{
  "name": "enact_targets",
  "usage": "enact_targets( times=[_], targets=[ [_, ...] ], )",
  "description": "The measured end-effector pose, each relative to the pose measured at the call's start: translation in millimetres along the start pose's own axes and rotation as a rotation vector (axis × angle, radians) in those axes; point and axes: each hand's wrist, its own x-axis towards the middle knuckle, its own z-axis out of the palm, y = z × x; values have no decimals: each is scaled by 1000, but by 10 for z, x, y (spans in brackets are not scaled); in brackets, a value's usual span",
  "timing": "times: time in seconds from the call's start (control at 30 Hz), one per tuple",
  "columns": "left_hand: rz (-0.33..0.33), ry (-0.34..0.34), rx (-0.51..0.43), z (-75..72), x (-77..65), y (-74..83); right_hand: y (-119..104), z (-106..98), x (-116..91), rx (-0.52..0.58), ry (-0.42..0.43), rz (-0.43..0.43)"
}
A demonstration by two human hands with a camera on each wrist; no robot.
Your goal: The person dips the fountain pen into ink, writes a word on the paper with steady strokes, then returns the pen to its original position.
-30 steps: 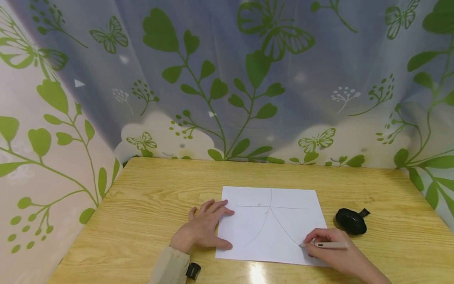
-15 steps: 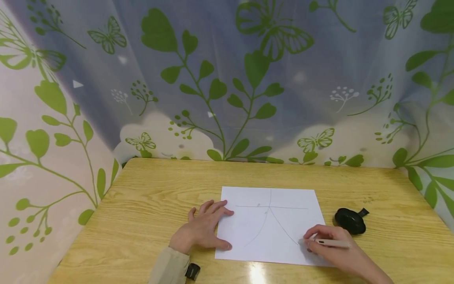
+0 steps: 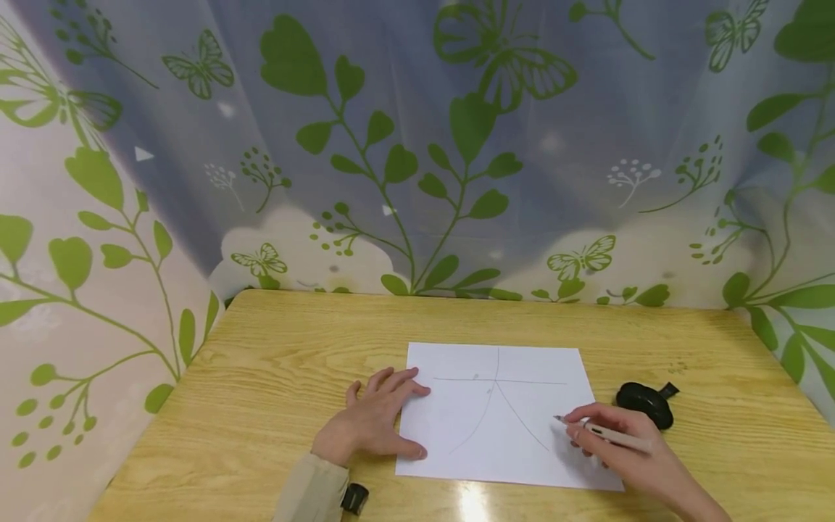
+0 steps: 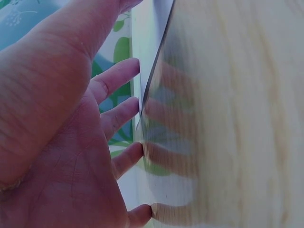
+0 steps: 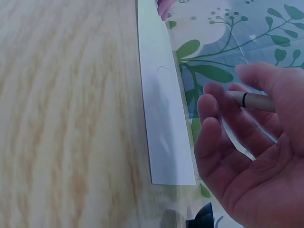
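A white sheet of paper [image 3: 522, 457] lies on the wooden table, marked with a long level line, a short upright line and two curved strokes spreading downward. My left hand [image 3: 372, 424] rests spread at the sheet's left side, thumb and fingertips on its edge; in the left wrist view its straight fingers [image 4: 121, 116] touch down at the tabletop. My right hand [image 3: 629, 442] pinches a pale pen [image 3: 620, 437] between thumb and fingers. The pen's tip is over the right part of the paper, above the end of the right curve. In the right wrist view the fingers partly hide the pen [image 5: 259, 101].
A black oval object [image 3: 644, 404] with a short tab lies right of the paper, just beyond my right hand. Another small black item [image 3: 355, 498] is beside the left sleeve [image 3: 313, 489]. A curtain [image 3: 417, 145] with green leaves and butterflies hangs behind the table [image 3: 293, 333].
My right hand has lifted the pen from the end of the right curve and moved it up the sheet. The left hand has stayed in place.
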Motion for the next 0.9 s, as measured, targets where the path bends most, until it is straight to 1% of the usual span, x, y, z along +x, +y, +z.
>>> enact_targets(
  times=[0.1,0.23,0.4,0.5,0.57,0.7,0.77,0.83,0.9],
  targets=[
    [-2,4,5,5,12,-9,-12,-10,-17,20,34,-45],
    [-3,7,6,7,23,-15,-13,-13,-5,42,28,-74],
    [-1,7,0,-3,19,-7,3,-9,11,101,1,-45],
    [-1,5,1,-5,17,-5,16,-7,7,162,-21,-56],
    [-1,4,6,-6,16,-2,28,-7,3,216,-25,-86],
    [2,5,9,5,21,-9,67,-22,5,302,3,-201],
    [1,5,11,9,23,-15,92,-34,2,334,16,-242],
    [0,4,11,13,24,-20,115,-49,-3,372,14,-251],
    [-3,3,11,12,19,-22,136,-59,-10,396,11,-223]
  ],
)
